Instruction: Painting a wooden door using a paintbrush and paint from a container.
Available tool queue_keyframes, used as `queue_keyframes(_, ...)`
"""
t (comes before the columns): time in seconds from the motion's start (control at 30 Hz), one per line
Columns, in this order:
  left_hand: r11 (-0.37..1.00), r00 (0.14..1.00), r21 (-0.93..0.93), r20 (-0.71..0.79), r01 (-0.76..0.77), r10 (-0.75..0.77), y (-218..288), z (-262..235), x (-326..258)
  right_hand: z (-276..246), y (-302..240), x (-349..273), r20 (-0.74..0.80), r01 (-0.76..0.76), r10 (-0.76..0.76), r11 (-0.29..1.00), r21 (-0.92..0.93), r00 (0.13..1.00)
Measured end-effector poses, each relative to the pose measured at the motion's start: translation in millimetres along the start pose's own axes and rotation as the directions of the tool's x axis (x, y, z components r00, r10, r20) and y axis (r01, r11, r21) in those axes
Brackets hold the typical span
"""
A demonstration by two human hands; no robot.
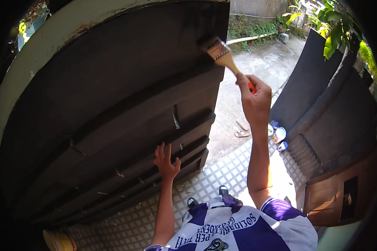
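Observation:
A wide flat paintbrush (pixel 227 60) is in my right hand (pixel 255 98), whose fingers are wrapped round the orange end of its pale handle. The dark bristles meet the upper right part of a large dark panel (pixel 113 88) that looks like a gate leaf. Lower down, my left hand (pixel 166 164) has its fingers spread and the tips against the ridged part of the same panel. A few light scraps or marks (pixel 176 117) show on the dark surface.
Paint tubs (pixel 279 134) stand by a second dark panel (pixel 318 88) at right. A pair of slippers (pixel 241 130) lies on the concrete. Tiled floor (pixel 234 161) runs under me. A wooden piece (pixel 337 192) is at lower right, a yellow round container (pixel 56 241) at lower left.

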State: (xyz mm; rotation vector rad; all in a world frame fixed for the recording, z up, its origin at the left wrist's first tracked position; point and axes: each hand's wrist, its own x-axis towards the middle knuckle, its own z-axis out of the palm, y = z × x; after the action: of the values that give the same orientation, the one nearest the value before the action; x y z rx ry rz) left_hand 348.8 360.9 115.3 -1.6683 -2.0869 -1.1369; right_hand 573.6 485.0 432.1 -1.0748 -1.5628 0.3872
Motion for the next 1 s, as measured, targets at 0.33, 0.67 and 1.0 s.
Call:
queue_keyframes(0.33,0.999,1.0,-0.038,-0.02,0.018,-0.019,-4.5,9.2,-2.1,41.5,5.4,-26.4,0.165,0.629,-0.623,0.667,-0.399,0.765)
queue_keyframes(0.67,0.99,0.995,-0.105,-0.033,0.093,-0.097,27.2,-14.3,4.3,0.8,17.4,65.1,-0.298,0.594,-0.72,0.689,-0.416,0.627)
queue_keyframes(1.0,0.907,0.909,-0.079,0.103,0.413,-0.405,36.6,-23.3,-124.4,-34.7,46.5,63.0,0.05,0.717,-0.716,0.697,-0.008,0.696)
